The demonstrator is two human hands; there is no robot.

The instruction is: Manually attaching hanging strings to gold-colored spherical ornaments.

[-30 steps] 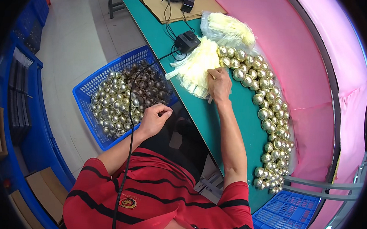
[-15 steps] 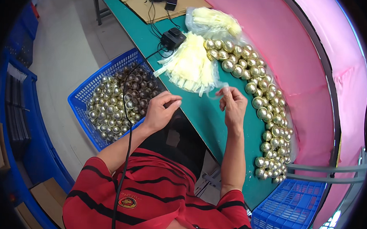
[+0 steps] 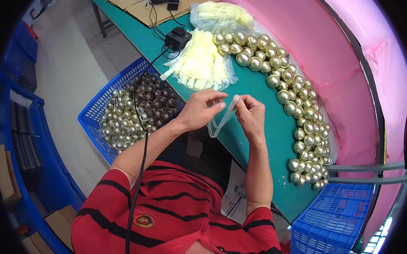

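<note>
A translucent whitish strip (image 3: 220,125) hangs in a loop, its top end pinched in my right hand (image 3: 251,114) between thumb and fingers. My left hand (image 3: 199,110) is just left of the strip, thumb and fingers parted with nothing visible between them. Both hands are above the near edge of the green table (image 3: 239,149). Beyond them lies a fanned bundle of pale yellow strips (image 3: 198,63) on clear plastic. Shiny gold balls (image 3: 284,96) form a curved band along the table's right side.
A blue basket (image 3: 91,118) left of the table holds gold and dark brown balls (image 3: 133,119). Another plastic-wrapped yellow bundle (image 3: 224,13) lies farther back, near a black adapter (image 3: 177,38) and cardboard (image 3: 131,3). A black cable (image 3: 142,169) crosses my left arm. Blue crates (image 3: 331,223) stand lower right.
The strip has come away from the yellow bundle with my right hand and now hangs in a loop. My left hand has moved right toward it, and its fingers have parted.
</note>
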